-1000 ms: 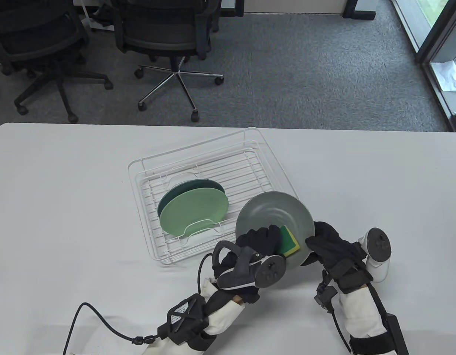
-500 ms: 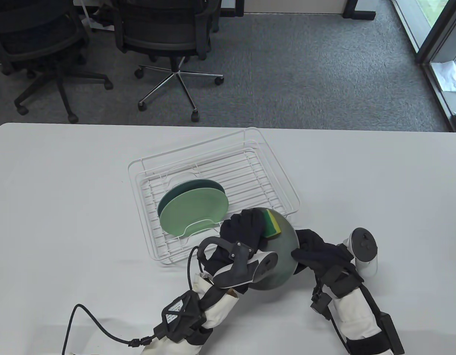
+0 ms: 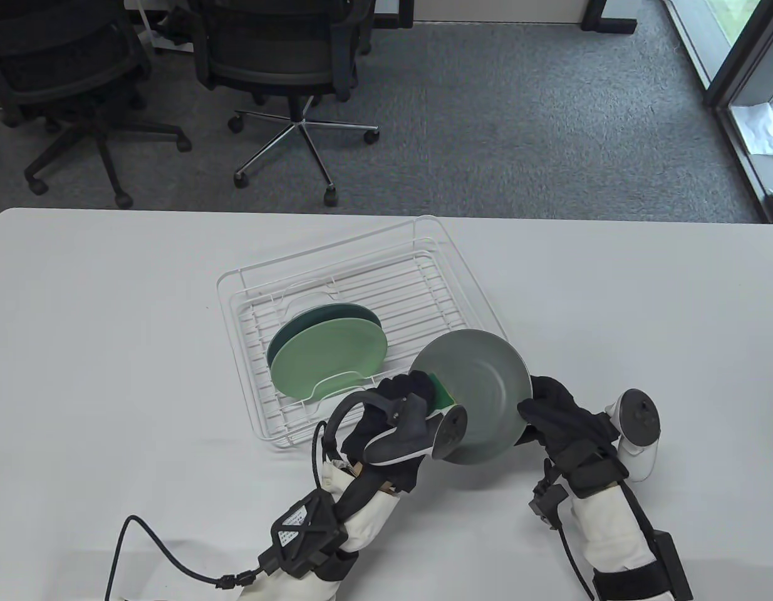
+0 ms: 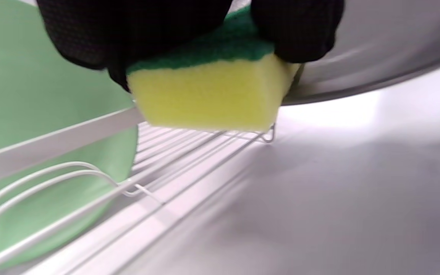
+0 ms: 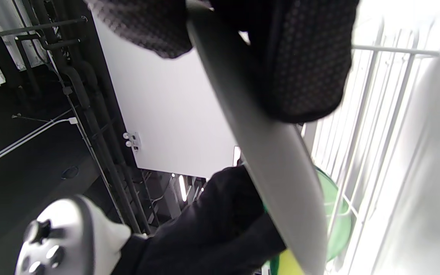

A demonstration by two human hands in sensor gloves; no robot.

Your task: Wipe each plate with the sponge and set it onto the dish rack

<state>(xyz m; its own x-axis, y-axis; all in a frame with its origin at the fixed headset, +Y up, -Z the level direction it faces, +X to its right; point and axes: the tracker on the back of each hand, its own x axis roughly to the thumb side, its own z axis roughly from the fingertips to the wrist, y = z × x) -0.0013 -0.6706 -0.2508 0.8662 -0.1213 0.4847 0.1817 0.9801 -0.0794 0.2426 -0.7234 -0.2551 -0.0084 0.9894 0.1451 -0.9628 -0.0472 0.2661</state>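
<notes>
Grey plate (image 3: 480,394) gripped by right hand (image 3: 549,416); left hand (image 3: 402,400) pinches sponge (image 4: 208,88).

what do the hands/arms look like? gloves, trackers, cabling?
Both hands, left and right, wear black knit gloves and white sleeves. The left tracker is dark grey, the right tracker white. Black strapped modules sit on both forearms; a black cable trails off the left.

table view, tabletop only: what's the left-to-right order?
light green plate in the dish rack → left hand holding the sponge → grey plate → right hand holding that plate's right edge → white tracker.
</notes>
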